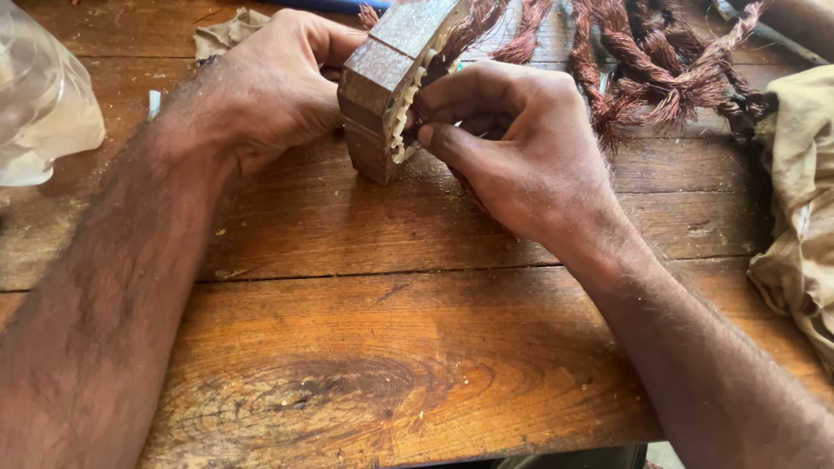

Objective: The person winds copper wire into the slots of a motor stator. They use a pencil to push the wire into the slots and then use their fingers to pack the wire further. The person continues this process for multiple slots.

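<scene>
The left hand (269,87) is gripping the back of a dark metal stator core (387,82), holding it tilted on edge on the wooden surface (391,347). The right hand (512,148) is pressing against the core's toothed face, its fingers (452,91) curling closed over the pale slot liners (401,122). Copper wire bundles (643,61) are trailing away behind, toward the far edge. Bare wood is lying open in front. A tan cloth (799,200) and a clear plastic bag (39,95) are being cut off at the sides.
</scene>
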A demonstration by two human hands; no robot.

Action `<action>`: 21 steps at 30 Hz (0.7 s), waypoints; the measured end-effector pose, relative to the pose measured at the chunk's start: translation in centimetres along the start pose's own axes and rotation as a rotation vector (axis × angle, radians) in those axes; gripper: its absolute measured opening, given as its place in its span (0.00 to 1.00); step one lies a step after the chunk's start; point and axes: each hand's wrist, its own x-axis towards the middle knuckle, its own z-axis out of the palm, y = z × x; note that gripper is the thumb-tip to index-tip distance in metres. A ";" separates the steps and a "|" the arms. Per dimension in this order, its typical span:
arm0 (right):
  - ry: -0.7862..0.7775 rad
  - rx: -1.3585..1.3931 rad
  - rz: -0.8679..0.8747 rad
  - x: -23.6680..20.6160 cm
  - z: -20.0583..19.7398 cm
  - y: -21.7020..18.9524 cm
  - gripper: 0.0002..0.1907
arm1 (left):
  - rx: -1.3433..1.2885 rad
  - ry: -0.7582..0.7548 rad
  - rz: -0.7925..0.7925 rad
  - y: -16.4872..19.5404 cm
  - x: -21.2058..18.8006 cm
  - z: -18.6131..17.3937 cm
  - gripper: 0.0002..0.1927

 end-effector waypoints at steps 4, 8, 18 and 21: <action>0.011 -0.003 -0.003 0.0 0.0 0.1 0.09 | 0.013 0.021 -0.054 -0.2 0.0 0.0 0.14; 0.000 0.015 0.008 0.1 0.1 0.2 0.09 | -0.019 0.023 -0.081 -0.4 0.2 -0.1 0.11; -0.003 -0.176 0.029 0.2 0.4 -0.1 0.09 | 0.019 0.074 -0.055 -0.5 0.3 0.3 0.11; 0.022 -0.156 0.032 0.3 0.6 -0.2 0.08 | -0.057 -0.021 0.004 -0.4 0.3 0.2 0.13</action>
